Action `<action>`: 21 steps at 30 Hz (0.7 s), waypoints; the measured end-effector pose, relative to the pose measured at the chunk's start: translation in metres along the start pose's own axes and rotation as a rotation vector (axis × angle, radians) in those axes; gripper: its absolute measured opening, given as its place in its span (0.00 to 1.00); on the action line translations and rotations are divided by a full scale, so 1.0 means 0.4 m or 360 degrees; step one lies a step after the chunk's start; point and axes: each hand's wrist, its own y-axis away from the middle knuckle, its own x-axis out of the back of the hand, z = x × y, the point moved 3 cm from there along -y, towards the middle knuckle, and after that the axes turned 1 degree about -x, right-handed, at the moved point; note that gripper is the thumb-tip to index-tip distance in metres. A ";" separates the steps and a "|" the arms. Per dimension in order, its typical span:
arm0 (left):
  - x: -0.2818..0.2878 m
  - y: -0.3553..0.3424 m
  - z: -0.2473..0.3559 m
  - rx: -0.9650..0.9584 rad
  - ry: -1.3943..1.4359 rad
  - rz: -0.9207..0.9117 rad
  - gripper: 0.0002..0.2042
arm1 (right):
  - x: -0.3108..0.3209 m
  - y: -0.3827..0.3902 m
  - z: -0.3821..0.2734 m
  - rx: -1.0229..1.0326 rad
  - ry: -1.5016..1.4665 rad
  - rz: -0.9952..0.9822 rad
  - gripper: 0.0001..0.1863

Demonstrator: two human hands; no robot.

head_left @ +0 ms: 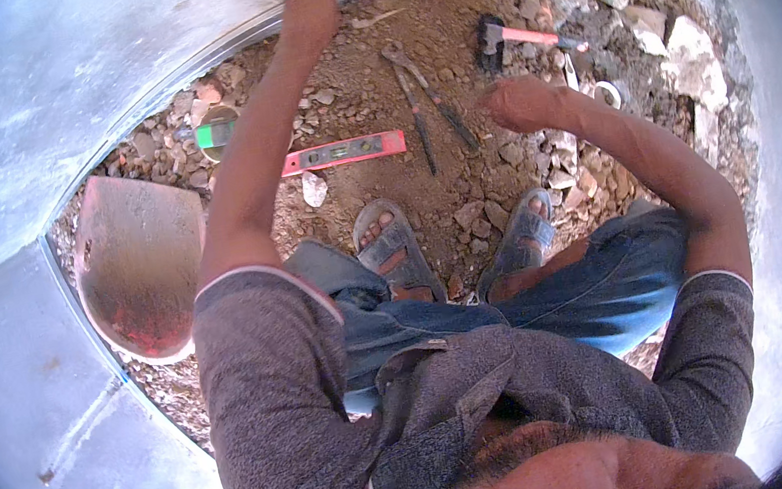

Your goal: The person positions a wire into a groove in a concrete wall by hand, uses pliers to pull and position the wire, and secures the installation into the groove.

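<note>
My left hand (312, 11) reaches up to the foot of the far wall, beside a dark patch at its base. Its fingers are bunched together, and what they may hold is hidden. Over the soil at the right, my right hand (526, 104) is curled closed, its fingertips out of sight beneath it. Long-handled pincers (424, 103) lie just left of the right hand, jaws toward the wall. Beyond that hand rests a hammer (522, 36) with a black head and red handle. A red spirit level (347, 152) lies to the right of my left forearm.
A broad, rounded, rust-stained metal pan (144, 266) lies at the left. A green-and-grey object (215, 135) is partly behind my left arm. Broken stones (691, 63) pile at the right, near a white ring (607, 95). Pale walls (86, 98) enclose the ground around my sandalled feet.
</note>
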 end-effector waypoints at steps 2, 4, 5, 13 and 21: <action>0.040 -0.065 0.057 0.0033 0.0245 -0.0131 0.11 | -0.100 0.044 0.109 -0.0156 -0.0110 0.0082 0.13; 0.067 -0.040 0.105 0.0136 0.0378 -0.0595 0.12 | -0.181 0.050 0.164 -0.0319 -0.0091 -0.0170 0.14; 0.054 -0.011 0.119 0.0176 0.0388 -0.0893 0.13 | -0.185 0.052 0.174 -0.0357 -0.0117 -0.0184 0.14; -0.075 0.204 0.191 -0.0097 0.0682 -0.1055 0.12 | -0.057 0.083 0.363 -0.0561 -0.0118 0.0498 0.10; 0.056 0.156 0.366 -0.0570 0.0942 -0.1674 0.13 | -0.164 0.156 0.399 -0.0847 -0.0186 0.0011 0.13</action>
